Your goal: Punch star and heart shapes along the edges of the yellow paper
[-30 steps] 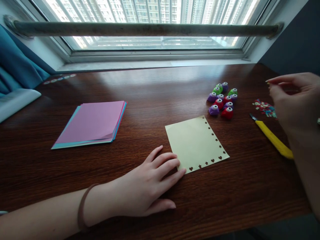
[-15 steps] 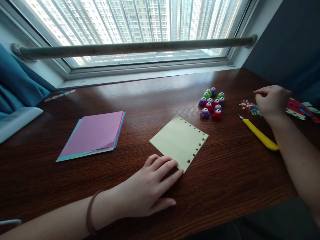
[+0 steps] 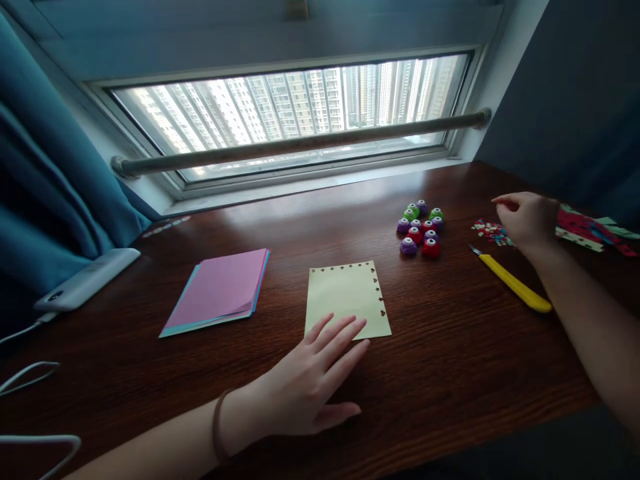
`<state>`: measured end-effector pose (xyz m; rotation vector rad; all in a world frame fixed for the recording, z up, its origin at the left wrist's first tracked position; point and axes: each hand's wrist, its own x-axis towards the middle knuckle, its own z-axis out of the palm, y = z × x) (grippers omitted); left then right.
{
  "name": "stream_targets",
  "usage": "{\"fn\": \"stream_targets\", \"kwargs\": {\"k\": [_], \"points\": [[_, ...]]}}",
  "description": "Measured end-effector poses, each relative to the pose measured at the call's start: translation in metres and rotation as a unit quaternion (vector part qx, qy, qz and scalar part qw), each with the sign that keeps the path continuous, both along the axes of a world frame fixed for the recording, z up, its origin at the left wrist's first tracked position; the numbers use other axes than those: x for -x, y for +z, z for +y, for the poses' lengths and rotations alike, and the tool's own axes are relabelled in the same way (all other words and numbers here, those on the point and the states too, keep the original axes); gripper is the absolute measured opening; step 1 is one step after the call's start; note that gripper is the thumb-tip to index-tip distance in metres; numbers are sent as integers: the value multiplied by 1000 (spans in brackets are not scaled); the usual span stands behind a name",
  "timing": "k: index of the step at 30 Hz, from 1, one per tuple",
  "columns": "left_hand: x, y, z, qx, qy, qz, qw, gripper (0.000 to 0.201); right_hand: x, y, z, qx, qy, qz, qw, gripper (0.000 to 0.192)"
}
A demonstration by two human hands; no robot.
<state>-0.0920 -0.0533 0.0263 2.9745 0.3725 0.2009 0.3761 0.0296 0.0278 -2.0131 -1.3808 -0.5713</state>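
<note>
My left hand (image 3: pixel 315 380) lies flat with fingers spread, its fingertips over the lower edge of a pale yellow sheet of paper (image 3: pixel 337 293). Small star and heart shapes are punched out along the paper's far edge and part of its right edge. Over at the right, my right hand (image 3: pixel 530 220) hangs above a small heap of colourful paper bits (image 3: pixel 490 231). Its fingers are curled together, and whether anything is inside is hidden. A yellow craft knife (image 3: pixel 517 283) rests just below it, blade tip showing. Several purple, green and red craft punches (image 3: pixel 413 235) stand between paper and knife.
A stack of pink and blue paper (image 3: pixel 220 287) lies left of the yellow sheet. A white power bank (image 3: pixel 90 280) with a cable sits by the curtain (image 3: pixel 65 153). Punched paper strips (image 3: pixel 583 230) lie beyond my right hand. A metal rail (image 3: pixel 310 143) crosses the window.
The yellow paper has turned counterclockwise, so its punched edges now face the far side and the right. My left hand stays spread at its near edge. The view has tilted up and shifted left.
</note>
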Motion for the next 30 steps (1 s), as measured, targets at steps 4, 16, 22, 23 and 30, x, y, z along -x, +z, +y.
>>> {"fn": "stream_targets", "kwargs": {"k": [4,16,22,23,30], "points": [[0,3,-1,32,55,40,997,73,47,10,-11,-79,71,-1,994,17],[-6,11,2,98,35,119,987,86,213,-11,-81,167,683,-70,708,38],[-6,10,1,100,47,122,986,84,198,-15,-75,169,640,-68,746,26],[-6,10,1,101,48,125,986,83,197,-16,-75,165,638,-73,748,24],[-5,11,1,92,45,143,984,81,200,-19,-80,140,625,-102,761,17]]}}
